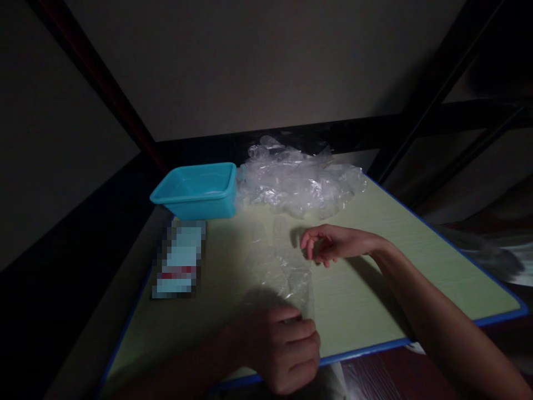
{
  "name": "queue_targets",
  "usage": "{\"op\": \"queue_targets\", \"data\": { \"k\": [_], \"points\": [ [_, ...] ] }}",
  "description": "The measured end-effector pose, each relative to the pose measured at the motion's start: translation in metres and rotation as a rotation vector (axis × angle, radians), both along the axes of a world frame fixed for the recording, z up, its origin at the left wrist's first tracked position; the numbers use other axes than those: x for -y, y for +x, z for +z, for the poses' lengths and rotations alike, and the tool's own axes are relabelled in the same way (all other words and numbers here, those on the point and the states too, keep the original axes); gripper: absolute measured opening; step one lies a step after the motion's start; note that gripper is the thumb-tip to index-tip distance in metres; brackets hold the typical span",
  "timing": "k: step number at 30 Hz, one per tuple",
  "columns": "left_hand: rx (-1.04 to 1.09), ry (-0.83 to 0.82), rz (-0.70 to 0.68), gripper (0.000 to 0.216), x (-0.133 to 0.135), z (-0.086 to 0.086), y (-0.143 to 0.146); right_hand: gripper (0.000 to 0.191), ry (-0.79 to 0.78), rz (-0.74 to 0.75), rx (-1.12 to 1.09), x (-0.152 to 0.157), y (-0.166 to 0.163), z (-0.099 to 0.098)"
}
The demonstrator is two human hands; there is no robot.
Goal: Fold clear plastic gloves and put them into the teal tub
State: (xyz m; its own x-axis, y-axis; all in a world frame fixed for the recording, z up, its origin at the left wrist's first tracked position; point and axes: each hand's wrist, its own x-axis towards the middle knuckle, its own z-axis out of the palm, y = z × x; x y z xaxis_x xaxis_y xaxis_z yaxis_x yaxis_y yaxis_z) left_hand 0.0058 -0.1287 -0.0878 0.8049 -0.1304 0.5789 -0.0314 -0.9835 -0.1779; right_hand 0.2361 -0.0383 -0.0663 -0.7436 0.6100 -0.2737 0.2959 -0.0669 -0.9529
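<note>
Clear plastic glove [287, 278] is lying flat mid-table, its near end running towards the left hand [287, 347]; left fingers [297, 347] are curling in, fist-like, but their undersides are hidden, so cannot tell whether they are pinching the plastic. Right hand [327, 244] is hanging just right of the glove, fingers bending loosely with gaps between them, nothing showing in the grasp. Further out, a crumpled heap of clear plastic gloves [300, 183] is filling the table's far side, shining in spots. Blue plastic bin [200, 209] is sitting just left of the heap; pixelated flat item [181, 253] is lying nearer, along the left edge. Pale yellow-green table [345, 311] with blue edging is carrying it all, and a dim plain wall [270, 66] is standing behind.
</note>
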Motion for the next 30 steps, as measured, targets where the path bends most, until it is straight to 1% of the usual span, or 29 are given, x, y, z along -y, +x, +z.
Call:
{"op": "queue_targets", "data": {
  "k": [3,6,12,19,30],
  "points": [
    [-0.006,0.02,-0.015,0.022,-0.001,0.0,0.001,0.037,-0.015,0.038,0.018,0.003,-0.006,-0.001],
    [-0.016,-0.001,0.011,0.022,0.0,0.0,0.001,0.034,-0.003,0.041,0.052,0.007,-0.011,0.001],
    [-0.06,-0.015,-0.002,0.022,0.003,0.002,0.001,0.034,0.02,0.06,0.097,0.01,-0.016,0.003],
    [0.015,-0.094,-0.038,0.027,0.0,0.005,0.005,0.039,0.062,0.069,0.076,0.012,-0.019,0.003],
    [-0.033,-0.1,-0.035,0.026,0.001,0.004,0.003,0.035,0.078,0.062,0.089,0.012,-0.018,0.004]
  ]
}}
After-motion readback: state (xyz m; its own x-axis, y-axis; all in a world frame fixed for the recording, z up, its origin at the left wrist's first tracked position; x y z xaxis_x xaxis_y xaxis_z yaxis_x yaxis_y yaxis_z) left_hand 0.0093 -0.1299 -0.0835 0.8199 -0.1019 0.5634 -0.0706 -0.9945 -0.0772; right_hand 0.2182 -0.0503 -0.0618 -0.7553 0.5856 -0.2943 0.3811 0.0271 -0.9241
